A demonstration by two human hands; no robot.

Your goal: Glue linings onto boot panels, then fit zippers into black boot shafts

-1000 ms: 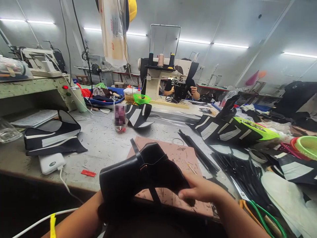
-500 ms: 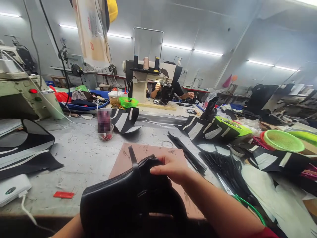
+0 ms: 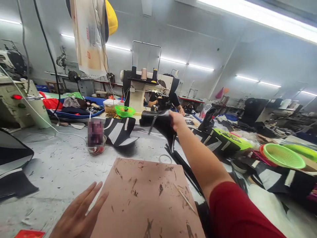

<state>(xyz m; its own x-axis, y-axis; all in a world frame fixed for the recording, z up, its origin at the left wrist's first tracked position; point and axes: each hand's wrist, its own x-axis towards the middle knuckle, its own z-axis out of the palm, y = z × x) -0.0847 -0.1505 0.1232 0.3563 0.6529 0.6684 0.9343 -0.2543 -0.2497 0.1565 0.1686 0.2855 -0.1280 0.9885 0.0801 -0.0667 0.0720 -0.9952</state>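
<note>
Two bare hands show, and only one is loaded. The right hand (image 3: pixel 177 121) reaches out over the desk (image 3: pixel 59 158) with its fingers closed around a black boot (image 3: pixel 159 121), near the bend between shaft and foot. That hold probably suits the shape: the bend gives the fingers a narrow place to wrap, though their far side is hidden and the boot is blurred. Its shaft points left of these fingers, a thin strap (image 3: pixel 153 124) crosses it, and the foot hangs below them. Whether the foot touches anything beneath, I cannot tell.

The left hand (image 3: pixel 74 211) grasps nothing; its fingers are spread at the near left edge of a brown board (image 3: pixel 141 188). Contact there is unclear. The board lies between the two hands, likely so that its dark marks and wear fall there rather than on the desk. A thin stick (image 3: pixel 185 199) lies on it, to the right of the left fingers, presumably within easy reach.

Just below the right fingers, black strips (image 3: pixel 184 165) lie bundled lengthwise, perhaps to avoid tangling. Left of those fingers, a black piece (image 3: pixel 120 132) with white bands stands curved, seemingly stiff enough to keep its bend. Beyond them, a co-worker's hand (image 3: pixel 181 111) is near a sewing machine (image 3: pixel 137 94).
</note>
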